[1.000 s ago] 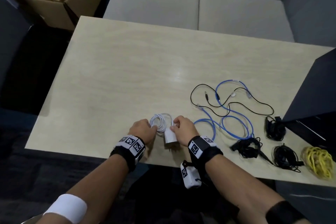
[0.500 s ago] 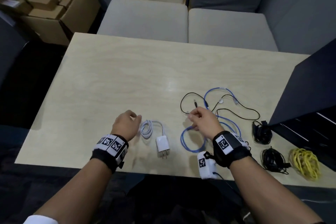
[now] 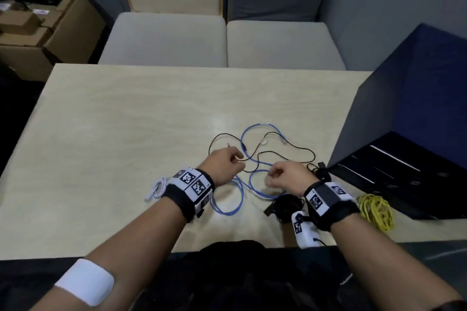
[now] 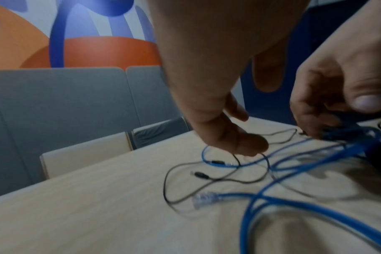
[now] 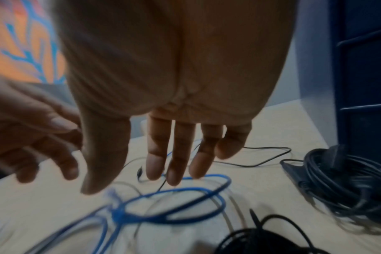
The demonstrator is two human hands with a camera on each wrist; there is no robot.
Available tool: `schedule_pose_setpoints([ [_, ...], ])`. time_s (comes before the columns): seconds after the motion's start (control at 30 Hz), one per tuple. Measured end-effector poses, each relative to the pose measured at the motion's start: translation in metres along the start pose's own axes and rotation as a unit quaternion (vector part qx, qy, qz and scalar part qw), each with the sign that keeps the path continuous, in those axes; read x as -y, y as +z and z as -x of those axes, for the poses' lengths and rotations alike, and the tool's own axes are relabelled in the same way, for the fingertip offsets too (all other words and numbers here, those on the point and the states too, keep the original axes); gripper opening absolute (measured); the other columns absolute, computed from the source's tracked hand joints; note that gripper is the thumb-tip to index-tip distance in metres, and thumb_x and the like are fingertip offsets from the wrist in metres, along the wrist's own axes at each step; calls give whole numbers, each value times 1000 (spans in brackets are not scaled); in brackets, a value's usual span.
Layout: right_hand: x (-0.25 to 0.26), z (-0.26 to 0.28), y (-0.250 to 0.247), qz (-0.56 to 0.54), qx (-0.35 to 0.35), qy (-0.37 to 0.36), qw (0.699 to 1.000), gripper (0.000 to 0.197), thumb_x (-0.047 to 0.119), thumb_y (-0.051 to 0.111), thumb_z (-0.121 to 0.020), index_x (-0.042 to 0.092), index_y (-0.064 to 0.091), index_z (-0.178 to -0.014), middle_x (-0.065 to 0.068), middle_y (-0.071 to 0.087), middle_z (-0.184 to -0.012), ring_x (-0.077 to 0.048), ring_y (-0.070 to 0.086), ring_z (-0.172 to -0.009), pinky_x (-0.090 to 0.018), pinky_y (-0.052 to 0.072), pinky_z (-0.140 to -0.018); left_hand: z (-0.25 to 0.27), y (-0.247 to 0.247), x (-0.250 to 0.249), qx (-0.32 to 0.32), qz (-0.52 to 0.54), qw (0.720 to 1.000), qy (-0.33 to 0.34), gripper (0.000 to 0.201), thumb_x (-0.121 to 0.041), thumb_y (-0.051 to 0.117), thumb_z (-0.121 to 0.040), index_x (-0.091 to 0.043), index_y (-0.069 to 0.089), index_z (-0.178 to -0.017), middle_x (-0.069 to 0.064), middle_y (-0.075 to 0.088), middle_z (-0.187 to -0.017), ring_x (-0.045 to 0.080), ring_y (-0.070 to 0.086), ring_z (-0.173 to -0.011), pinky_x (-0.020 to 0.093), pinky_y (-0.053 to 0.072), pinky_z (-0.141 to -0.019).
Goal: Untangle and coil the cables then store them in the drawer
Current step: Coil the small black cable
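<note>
Hands hover mid-frame over the tangle on the pale surface: the left hand pinches the thin black cable, while the right hand hangs over the blue cable, fingers loose, holding nothing. Right of them lie black bundles, a yellow coil and the dark drawer unit; a white cable peeks from behind the left wrist.

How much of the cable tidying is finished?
Done: the white cable, yellow cable and a black bundle lie coiled. In hand: the left hand and right hand reach into the tangled blue cable and thin black cable. Left: untangling those, then storing everything.
</note>
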State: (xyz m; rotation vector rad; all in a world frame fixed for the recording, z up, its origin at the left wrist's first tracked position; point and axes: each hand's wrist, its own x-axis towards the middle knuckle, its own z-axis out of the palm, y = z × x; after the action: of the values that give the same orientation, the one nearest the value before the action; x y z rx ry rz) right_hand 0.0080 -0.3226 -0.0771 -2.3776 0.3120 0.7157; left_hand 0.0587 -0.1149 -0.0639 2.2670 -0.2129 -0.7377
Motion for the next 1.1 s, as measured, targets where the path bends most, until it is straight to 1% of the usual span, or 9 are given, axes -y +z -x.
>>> schedule_pose_setpoints([
  [0.13, 3, 3, 17, 177, 82, 19, 981, 43, 47, 80, -62, 30, 67, -99, 1, 58, -108, -25, 51, -105, -32, 42, -84, -4, 28, 9, 61, -73, 994, -51, 36, -27, 63, -87, -20, 59, -122, 2, 61, -120, 19, 57, -109, 26, 43, -94],
  [0.3, 11, 6, 19, 262, 126, -25, 956, 8, 23, 59, -88, 23, 64, -94, -5, 53, -108, -33, 37, -109, -36, 35, -87, -2, 45, 20, 96, -111, 986, -73, 51, -21, 67, -83, -23, 53, -132, 4, 55, -134, 20, 54, -116, 24, 41, -95],
  [0.5, 22, 11, -40, 64, -30, -166, 984, 10, 29, 57, -92, 25, 66, -91, 7, 57, -80, -18, 53, -85, -32, 38, -80, 0, 38, 11, -19, 8, 1000, -13, 41, -15, 69, -80, -27, 63, -119, 0, 59, -121, 12, 56, -85, 18, 42, -80],
  [0.63, 35, 21, -87, -121, -146, -260, 947, 14, 13, 63, -89, 22, 65, -78, 6, 59, -69, -4, 48, -64, -20, 39, -65, 7, 20, -14, -89, 138, 986, 2, 4, -23, 68, -87, -26, 64, -89, -2, 66, -72, 6, 53, -55, 21, 42, -59],
  [0.73, 48, 26, -116, -184, -203, -313, 909, 16, 9, 63, -89, 22, 64, -80, 6, 61, -73, -2, 49, -67, -15, 38, -65, 14, 8, -40, -104, 205, 971, 60, 11, -12, 61, -91, -23, 65, -87, -7, 64, -77, 5, 52, -60, 18, 42, -62],
  [0.83, 62, 29, -139, -221, -240, -345, 880, 14, 13, 61, -88, 26, 64, -81, 15, 59, -71, 2, 50, -68, -12, 38, -67, 17, -2, -65, -155, 277, 944, 84, 20, -2, 50, -94, -17, 62, -88, -4, 63, -79, 5, 54, -61, 19, 41, -56],
  [0.97, 73, 36, -161, -281, -299, -347, 843, 13, 26, 57, -87, 38, 60, -80, 22, 57, -61, 1, 49, -60, -18, 42, -64, 27, -32, -95, -246, 456, 848, 110, 16, -4, 48, -96, -10, 57, -85, -4, 51, -57, 10, 44, -50, 19, 36, -46],
  [1.03, 77, 39, -167, -309, -310, -344, 830, 13, 33, 56, -87, 38, 61, -77, 19, 52, -56, -4, 42, -54, -26, 38, -57, 35, -47, -108, -228, 544, 797, 132, 13, -5, 47, -97, -8, 57, -90, -3, 47, -57, 10, 42, -48, 18, 36, -45],
  [1.1, 80, 36, -171, -376, -300, -330, 812, 11, 35, 54, -87, 32, 61, -78, 16, 43, -51, -7, 34, -47, -23, 31, -50, 42, -55, -118, -193, 572, 781, 158, 14, -4, 45, -96, -9, 58, -100, -1, 49, -60, 12, 45, -51, 18, 40, -48],
])
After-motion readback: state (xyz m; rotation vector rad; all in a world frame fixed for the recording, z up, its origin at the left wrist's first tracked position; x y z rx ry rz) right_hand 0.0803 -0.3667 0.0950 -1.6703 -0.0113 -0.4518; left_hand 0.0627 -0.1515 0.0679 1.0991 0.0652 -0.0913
